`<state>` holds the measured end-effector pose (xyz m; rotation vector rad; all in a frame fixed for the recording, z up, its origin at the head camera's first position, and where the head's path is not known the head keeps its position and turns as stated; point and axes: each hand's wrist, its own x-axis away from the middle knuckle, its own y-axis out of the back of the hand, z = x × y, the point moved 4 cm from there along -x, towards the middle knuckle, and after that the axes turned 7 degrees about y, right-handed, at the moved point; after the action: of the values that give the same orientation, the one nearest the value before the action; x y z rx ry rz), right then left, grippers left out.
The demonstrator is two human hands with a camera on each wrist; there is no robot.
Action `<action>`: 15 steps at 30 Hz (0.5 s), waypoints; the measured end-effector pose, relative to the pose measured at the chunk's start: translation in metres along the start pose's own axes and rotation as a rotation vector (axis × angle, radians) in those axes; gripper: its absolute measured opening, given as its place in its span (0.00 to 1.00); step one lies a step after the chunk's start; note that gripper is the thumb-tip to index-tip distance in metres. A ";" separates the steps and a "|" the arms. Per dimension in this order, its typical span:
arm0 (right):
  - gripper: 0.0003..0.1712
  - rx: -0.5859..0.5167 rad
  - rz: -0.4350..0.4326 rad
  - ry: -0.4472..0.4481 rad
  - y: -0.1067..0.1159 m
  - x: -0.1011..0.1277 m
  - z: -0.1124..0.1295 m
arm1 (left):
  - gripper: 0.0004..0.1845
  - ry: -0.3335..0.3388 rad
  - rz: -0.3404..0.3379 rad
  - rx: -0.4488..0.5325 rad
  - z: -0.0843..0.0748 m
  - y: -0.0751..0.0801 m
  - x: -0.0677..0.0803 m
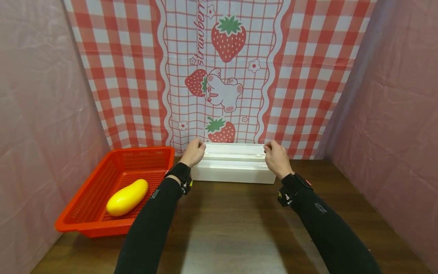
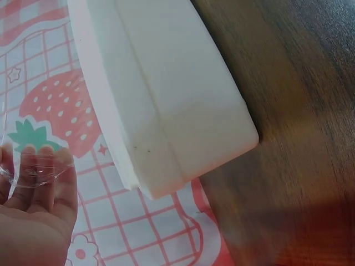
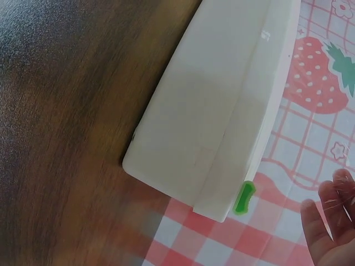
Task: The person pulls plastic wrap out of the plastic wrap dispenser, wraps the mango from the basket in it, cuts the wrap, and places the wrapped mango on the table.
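A long white cling film dispenser box point(image 1: 232, 174) stands at the back of the table with its top raised. Above its left end, my left hand point(image 1: 193, 153) pinches clear cling film point(image 2: 39, 176), which stretches across the fingers in the left wrist view. At the other end my right hand point(image 1: 278, 160) also has curled fingers, and thin film point(image 3: 337, 203) shows at its fingertips in the right wrist view. A small green tab point(image 3: 244, 198) sits on the box's right end. Film between the hands hardly shows in the head view.
To the left stands a red plastic basket point(image 1: 85, 190) holding a smooth yellow oblong fruit or vegetable point(image 1: 127, 198). Behind the box hangs a strawberry-print checked cloth point(image 1: 308, 76). Pink cloth walls point(image 1: 386, 114) close both sides of the brown wooden table point(image 1: 226, 236).
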<state>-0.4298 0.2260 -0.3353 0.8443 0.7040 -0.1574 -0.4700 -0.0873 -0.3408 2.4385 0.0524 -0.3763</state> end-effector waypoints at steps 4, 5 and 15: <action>0.13 0.001 -0.013 0.011 0.002 0.000 0.001 | 0.12 0.005 -0.015 0.043 -0.002 0.002 0.002; 0.12 0.001 -0.015 0.015 0.003 0.000 0.001 | 0.12 0.008 -0.019 0.053 -0.002 0.003 0.002; 0.10 -0.035 -0.066 0.009 0.010 -0.002 0.005 | 0.12 0.028 -0.054 0.105 -0.014 0.008 0.005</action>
<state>-0.4245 0.2288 -0.3254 0.7888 0.7415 -0.1998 -0.4603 -0.0855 -0.3274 2.5500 0.1140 -0.3773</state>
